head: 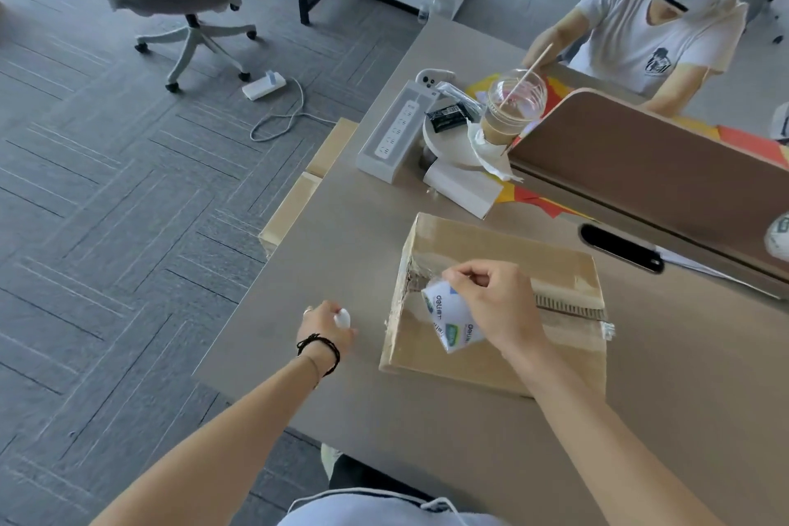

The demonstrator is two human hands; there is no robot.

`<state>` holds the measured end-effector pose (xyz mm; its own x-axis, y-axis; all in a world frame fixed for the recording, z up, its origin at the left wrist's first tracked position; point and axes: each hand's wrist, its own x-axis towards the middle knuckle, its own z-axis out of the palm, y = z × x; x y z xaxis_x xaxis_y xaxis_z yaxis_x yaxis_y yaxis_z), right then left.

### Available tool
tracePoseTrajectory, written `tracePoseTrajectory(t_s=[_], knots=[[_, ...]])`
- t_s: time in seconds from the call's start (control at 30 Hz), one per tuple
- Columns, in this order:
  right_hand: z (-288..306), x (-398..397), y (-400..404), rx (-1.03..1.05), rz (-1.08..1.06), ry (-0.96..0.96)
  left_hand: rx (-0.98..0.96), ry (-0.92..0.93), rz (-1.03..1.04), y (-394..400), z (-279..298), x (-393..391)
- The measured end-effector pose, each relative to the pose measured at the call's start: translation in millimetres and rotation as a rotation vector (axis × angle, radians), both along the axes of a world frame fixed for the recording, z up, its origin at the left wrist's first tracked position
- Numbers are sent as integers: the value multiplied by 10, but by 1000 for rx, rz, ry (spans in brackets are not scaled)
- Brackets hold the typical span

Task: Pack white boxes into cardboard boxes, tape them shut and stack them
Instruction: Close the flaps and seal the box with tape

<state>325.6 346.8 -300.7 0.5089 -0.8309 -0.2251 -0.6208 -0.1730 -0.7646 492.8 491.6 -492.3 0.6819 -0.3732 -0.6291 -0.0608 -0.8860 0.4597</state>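
right grip [491,303] pinching the tape roll [452,318] should run tape flat along the cardboard box [512,252] seam, left grip [328,325] curled round a small white thing [343,317]

Both bare forearms are extended forward from the bottom of the view. The left hand [326,327] is held low to the left, knuckles up, its fingers curled round a small white rounded object [343,317]; a ring is worn on one finger and dark cord bracelets [320,348] are worn at the wrist. The right hand [495,303] is held further forward, wrist bent, fingers curled and pinching a white printed tape roll [450,318].
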Motion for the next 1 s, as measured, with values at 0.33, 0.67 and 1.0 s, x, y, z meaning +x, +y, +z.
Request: tracePoseTrajectory(t_s=[0.33, 0.67, 1.0], knots=[[66, -174, -14, 164, -52, -7, -467, -365, -236, -195, 975, -199], [179, -377, 16, 120, 70, -84, -538, -276, -414, -679, 1946, -684], [183, -771, -131, 195, 9, -198, -621, -363, -380, -851, 1861, -935]])
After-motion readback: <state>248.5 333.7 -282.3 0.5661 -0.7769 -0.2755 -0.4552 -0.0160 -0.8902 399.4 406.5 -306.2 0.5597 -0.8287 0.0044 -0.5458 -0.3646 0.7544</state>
